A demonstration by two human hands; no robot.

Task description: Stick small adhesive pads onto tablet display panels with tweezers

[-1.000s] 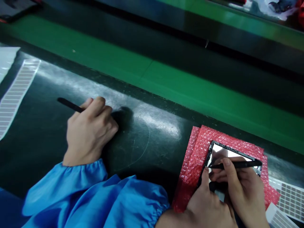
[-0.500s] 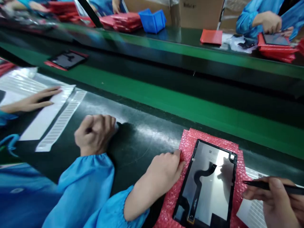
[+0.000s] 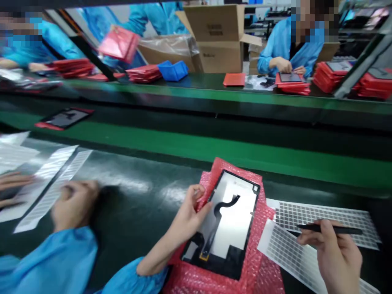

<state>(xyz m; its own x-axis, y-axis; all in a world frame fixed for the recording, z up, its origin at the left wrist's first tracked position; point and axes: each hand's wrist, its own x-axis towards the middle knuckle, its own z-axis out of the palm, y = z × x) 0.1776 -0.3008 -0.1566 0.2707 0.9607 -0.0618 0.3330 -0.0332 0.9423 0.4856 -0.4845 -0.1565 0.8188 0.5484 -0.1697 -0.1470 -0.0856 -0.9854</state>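
Note:
My left hand (image 3: 186, 220) grips the left edge of a pink bubble-wrap sheet (image 3: 263, 204), thumb on top at the edge of a display panel (image 3: 235, 220). The panel lies on the wrap with its silvery back up, a black ribbon cable (image 3: 216, 222) curving across it. Panel and upper wrap are tilted, with more pink wrap underneath. In my right hand (image 3: 337, 253) are black tweezers (image 3: 346, 230), their tips pointing left above sheets of small square stickers. Those are a sticker sheet (image 3: 361, 218) behind and another sticker sheet (image 3: 281, 245) in front, partly covered by the hand.
At left, a co-worker's fist (image 3: 75, 202) rests near white strips (image 3: 61, 196), with another person's hand (image 3: 15, 183) on them. A panel on red wrap (image 3: 69, 118) lies on the green belt (image 3: 147, 151). Across it, people work by red stacks (image 3: 329, 79) and a blue bin (image 3: 173, 70).
My left hand has taken hold of the wrap and panel and tilted them. My right hand keeps the tweezers, now above the sticker sheets. The view has tipped up and turned right.

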